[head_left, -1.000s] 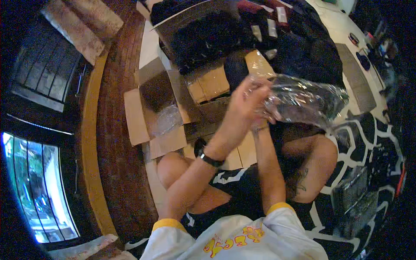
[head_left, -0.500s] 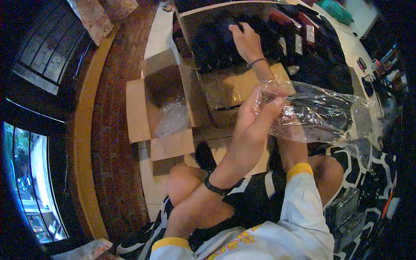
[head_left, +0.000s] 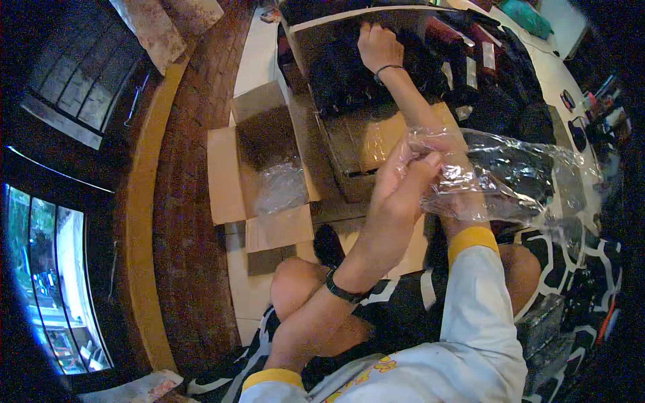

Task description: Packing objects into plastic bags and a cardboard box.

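My left hand (head_left: 406, 171), with a dark watch on its wrist, is closed on the gathered end of a clear plastic bag (head_left: 517, 178). The bag stretches out to the right, across my right forearm. Beyond it, my right arm reaches forward over a large cardboard box (head_left: 349, 138) filled with dark, black-looking soft items (head_left: 342, 77). My right hand (head_left: 381, 48), a thin dark band at its wrist, is curled closed at the far part of that box. Whatever its fingers hold, if anything, is hidden against the dark contents.
To the left an open cardboard box (head_left: 225, 174) contains crumpled clear plastic (head_left: 282, 188). Dark red bundles with pale labels (head_left: 489, 56) lie at the far right, near a green bag (head_left: 524, 17). A wooden floor strip (head_left: 195, 201) runs along the left.
My right hand has moved slightly farther forward, and its fingers have curled in from a more open shape. My left hand still holds the bag. The view has shifted a little.
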Demonstrator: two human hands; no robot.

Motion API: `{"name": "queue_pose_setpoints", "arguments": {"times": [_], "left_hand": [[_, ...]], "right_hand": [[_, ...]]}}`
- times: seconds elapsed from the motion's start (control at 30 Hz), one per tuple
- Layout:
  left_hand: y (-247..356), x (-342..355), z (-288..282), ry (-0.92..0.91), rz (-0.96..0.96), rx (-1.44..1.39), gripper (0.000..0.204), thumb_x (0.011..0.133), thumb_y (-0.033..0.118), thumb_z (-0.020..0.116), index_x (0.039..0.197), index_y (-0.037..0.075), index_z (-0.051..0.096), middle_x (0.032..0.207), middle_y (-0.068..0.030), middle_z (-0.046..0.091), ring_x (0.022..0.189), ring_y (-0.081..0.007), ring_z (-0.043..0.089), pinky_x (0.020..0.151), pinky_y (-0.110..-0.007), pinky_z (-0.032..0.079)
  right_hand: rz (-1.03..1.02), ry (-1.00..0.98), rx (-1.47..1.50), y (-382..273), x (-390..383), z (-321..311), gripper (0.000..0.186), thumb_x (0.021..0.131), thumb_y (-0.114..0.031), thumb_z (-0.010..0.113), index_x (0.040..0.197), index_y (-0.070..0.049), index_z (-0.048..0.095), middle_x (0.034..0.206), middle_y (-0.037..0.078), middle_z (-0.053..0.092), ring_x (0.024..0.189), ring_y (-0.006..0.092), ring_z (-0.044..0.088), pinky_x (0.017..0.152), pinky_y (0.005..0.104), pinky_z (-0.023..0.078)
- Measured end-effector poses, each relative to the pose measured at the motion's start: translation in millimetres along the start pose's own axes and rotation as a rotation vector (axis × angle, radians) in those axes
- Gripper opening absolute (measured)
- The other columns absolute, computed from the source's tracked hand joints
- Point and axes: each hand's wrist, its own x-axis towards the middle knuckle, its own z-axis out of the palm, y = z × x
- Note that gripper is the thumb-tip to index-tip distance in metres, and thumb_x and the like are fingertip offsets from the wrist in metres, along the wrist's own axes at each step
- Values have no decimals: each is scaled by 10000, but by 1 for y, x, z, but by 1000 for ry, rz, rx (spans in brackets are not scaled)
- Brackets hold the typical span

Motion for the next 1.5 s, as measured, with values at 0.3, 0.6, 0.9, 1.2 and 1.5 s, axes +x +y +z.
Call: {"name": "queue_pose_setpoints", "arguments": {"times": [0.3,0.6,0.9,1.2,1.5], "left_hand": [[28,12,-37,58,173,-21,419,1040,404,427,1235,62,570,1099,-142,669,864,-263,682,767,-412,572],[3,15,-25,213,313,162,372,1046,352,511,1262,62,597,1031,-29,644,967,-124,582,873,-283,479],[-43,18,-10,136,66,410,251,1004,216,598,1162,29,652,1028,-31,663,885,-104,609,717,-275,524],[-42,19,-13,-37,-120,293,275,986,211,600,1174,12,622,1024,-59,663,855,-148,632,761,-332,547],[-63,26,-33,94,-78,317,121,945,111,666,1039,94,592,920,-30,643,804,-120,630,700,-292,540]], "right_hand": [[-494,184,-183,41,-42,-65,467,961,-433,561,1226,-47,562,1263,262,589,1118,424,608,953,596,453],[-309,-640,761,67,-214,-196,344,964,-280,665,1162,1,648,1095,106,681,1025,212,653,863,335,534],[38,-533,910,109,-218,-242,295,1028,-300,569,1040,-31,691,925,8,687,833,85,627,751,253,511],[47,-497,1017,133,-213,-255,303,1005,-303,619,1090,-13,619,882,35,674,785,97,650,710,246,535],[207,-645,999,108,-241,-232,299,986,-258,640,1138,-4,603,899,69,687,758,116,662,672,255,548]]}}
